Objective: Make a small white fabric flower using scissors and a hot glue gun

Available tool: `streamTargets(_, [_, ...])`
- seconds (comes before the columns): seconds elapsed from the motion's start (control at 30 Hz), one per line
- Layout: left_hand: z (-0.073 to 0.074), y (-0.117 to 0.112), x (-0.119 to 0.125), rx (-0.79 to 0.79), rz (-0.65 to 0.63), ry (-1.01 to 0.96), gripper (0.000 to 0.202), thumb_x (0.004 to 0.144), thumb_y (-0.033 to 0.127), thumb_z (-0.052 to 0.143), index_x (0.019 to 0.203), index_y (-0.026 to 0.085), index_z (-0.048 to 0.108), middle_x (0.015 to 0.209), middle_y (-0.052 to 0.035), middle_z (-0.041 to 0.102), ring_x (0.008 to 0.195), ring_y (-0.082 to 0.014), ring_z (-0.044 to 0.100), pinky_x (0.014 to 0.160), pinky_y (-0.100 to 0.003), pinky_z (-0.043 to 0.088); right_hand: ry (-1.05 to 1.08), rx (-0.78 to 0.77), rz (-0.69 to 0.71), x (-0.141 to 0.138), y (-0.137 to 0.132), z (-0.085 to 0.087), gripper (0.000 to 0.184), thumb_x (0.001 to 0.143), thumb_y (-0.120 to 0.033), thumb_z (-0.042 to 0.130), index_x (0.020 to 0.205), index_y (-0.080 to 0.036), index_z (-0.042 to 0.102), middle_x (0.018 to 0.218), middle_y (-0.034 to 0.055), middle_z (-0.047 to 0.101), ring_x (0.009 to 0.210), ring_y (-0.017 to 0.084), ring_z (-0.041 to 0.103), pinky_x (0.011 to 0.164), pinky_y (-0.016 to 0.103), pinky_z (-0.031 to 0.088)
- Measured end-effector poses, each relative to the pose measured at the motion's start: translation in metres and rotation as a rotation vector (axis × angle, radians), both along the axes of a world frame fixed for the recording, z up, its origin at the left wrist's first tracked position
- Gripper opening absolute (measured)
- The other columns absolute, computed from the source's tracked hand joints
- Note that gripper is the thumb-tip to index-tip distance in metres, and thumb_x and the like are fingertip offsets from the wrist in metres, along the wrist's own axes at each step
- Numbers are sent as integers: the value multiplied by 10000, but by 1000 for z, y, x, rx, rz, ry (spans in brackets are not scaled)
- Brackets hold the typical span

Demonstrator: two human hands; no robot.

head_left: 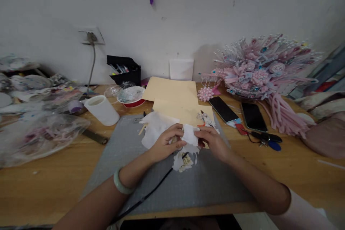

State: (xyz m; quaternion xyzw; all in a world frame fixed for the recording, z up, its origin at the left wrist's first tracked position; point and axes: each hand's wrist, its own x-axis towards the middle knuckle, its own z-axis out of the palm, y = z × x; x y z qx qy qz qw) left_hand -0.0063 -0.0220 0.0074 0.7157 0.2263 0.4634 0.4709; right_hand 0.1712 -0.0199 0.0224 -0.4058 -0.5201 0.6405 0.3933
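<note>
Between my two hands is a small piece of white cloth-like material (190,135). My left hand (168,142) pinches its left edge, and my right hand (212,142) grips its right edge. Just below lies a small patterned piece with gold-coloured outlines (185,161), with torn white scraps around it. A black cord (155,188) runs from that piece toward the front edge. Left of my hands, a larger white sheet (157,127) lies on the grey cutting mat (215,183). My fingers cover the edges of the white piece.
Beige card sheets (175,93) lie behind my hands. At right are two phones (223,109), keys (265,140) and a pink beaded headdress (258,72). At left stand a white cylinder (102,110), a red-rimmed bowl (131,96) and plastic bags (45,133).
</note>
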Motion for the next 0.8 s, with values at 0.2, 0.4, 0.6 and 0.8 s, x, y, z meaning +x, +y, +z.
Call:
streamTargets(0.2, [-7, -1, 8, -300, -13, -271, 150, 709, 181, 624, 833, 192, 541, 934, -24, 508, 788, -109, 510, 678, -238, 421, -68, 57, -35, 1, 2, 2, 259, 668, -357, 535, 505, -156, 516, 428, -31, 468, 392, 73, 379, 406, 222, 250])
streamTargets(0.4, [-7, -1, 10, -366, 2, -195, 218, 683, 238, 647, 870, 172, 555, 910, -36, 503, 800, -117, 497, 668, -238, 429, -119, 95, -74, 1, 1, 5, 262, 665, -366, 528, 498, -165, 512, 431, -29, 466, 401, 78, 377, 412, 224, 264])
streamTargets(0.6, [-6, -4, 10, -455, 70, -219, 362, 679, 366, 634, 956, 201, 468, 866, -23, 549, 695, -108, 550, 620, -248, 449, -149, 88, -38, 2, 0, 5, 274, 657, -391, 520, 494, -172, 485, 441, -32, 437, 419, 85, 371, 424, 228, 273])
streamTargets(0.8, [-1, -2, 14, -622, 173, -160, 354, 697, 427, 584, 912, 192, 428, 611, 37, 588, 478, -110, 580, 517, -231, 440, -365, 280, 54, 3, 2, -1, 326, 765, -437, 451, 613, -160, 534, 534, -23, 473, 475, 88, 376, 454, 220, 265])
